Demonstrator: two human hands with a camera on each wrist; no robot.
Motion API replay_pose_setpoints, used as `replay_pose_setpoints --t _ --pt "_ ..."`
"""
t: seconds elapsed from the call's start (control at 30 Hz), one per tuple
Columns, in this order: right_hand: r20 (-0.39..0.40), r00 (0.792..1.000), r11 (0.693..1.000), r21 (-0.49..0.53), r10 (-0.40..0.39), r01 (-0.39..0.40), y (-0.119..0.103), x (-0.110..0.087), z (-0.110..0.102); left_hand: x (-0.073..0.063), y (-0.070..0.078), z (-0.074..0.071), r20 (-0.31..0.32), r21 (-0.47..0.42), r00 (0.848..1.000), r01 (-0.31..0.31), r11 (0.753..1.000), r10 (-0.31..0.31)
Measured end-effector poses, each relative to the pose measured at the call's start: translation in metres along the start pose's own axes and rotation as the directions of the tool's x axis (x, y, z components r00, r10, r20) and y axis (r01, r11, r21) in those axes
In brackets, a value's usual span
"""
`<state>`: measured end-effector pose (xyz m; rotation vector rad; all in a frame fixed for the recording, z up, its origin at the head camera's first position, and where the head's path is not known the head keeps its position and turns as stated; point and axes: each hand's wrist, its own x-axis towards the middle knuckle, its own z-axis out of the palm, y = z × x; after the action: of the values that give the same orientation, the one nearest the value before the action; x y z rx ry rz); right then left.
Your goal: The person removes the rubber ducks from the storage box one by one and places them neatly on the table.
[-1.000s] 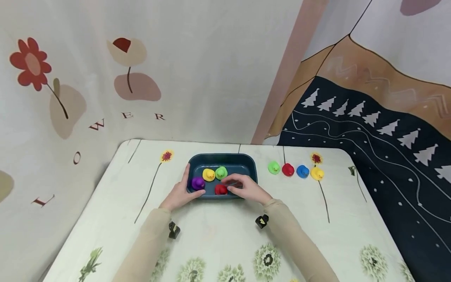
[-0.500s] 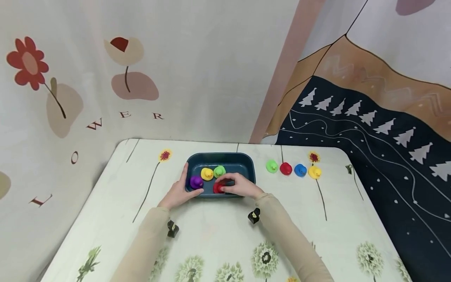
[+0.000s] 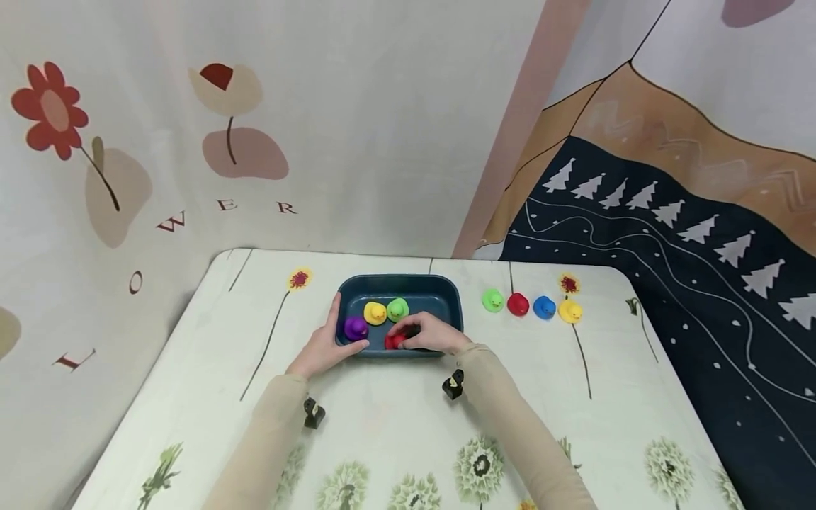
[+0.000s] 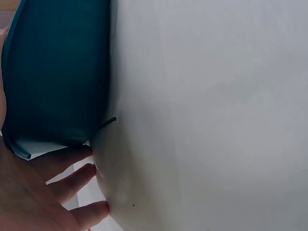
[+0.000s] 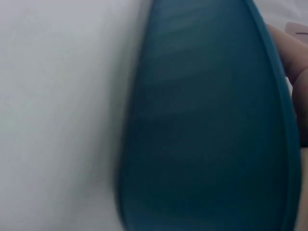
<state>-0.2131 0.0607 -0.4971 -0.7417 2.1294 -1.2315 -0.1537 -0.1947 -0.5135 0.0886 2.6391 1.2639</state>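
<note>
In the head view a dark teal tray (image 3: 440, 283) stands on the table. My left hand (image 3: 319, 352) rests against its left end, fingers straight along the outer wall and thumb along the front rim; the left wrist view shows those fingers (image 4: 72, 183) spread at the tray's end. Inside, my right hand (image 3: 433, 334) pinches a red rubber duck (image 3: 392, 342) near the front, partly covering it. A purple duck (image 3: 355, 328), a yellow duck (image 3: 375, 313) and a green duck (image 3: 398, 309) sit nearby in the tray. The right wrist view shows mostly the tray's outer wall (image 5: 207, 120).
Right of the tray, a green duck (image 3: 493, 300), a red duck (image 3: 518, 304), a blue duck (image 3: 545, 307) and a yellow duck (image 3: 570, 312) stand in a row on the flower-printed tablecloth (image 3: 382, 411). Printed curtains (image 3: 382, 142) hang behind the table.
My right hand has shifted slightly left and its fingers have closed round the red duck in the tray. The left hand keeps its place at the tray's end.
</note>
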Motion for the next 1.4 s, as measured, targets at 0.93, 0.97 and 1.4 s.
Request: replay_pose_setpoints --t 0.93,0.97,1.4 --pt "-0.179 0.983 0.999 0.004 -0.038 0.039 -0.015 -0.006 -0.006 0.005 0.004 -0.007 0.015 -0.001 1.0 -0.009 1.0 0.009" --pt "-0.184 0.982 0.999 0.018 -0.046 0.05 -0.021 -0.01 -0.007 0.004 0.005 -0.007 0.014 -0.003 1.0 -0.009 1.0 0.009" --pt "-0.353 0.935 0.986 0.141 -0.035 0.09 -0.008 -0.034 -0.02 0.004 0.001 -0.001 0.008 -0.013 1.0 -0.017 1.0 0.017"
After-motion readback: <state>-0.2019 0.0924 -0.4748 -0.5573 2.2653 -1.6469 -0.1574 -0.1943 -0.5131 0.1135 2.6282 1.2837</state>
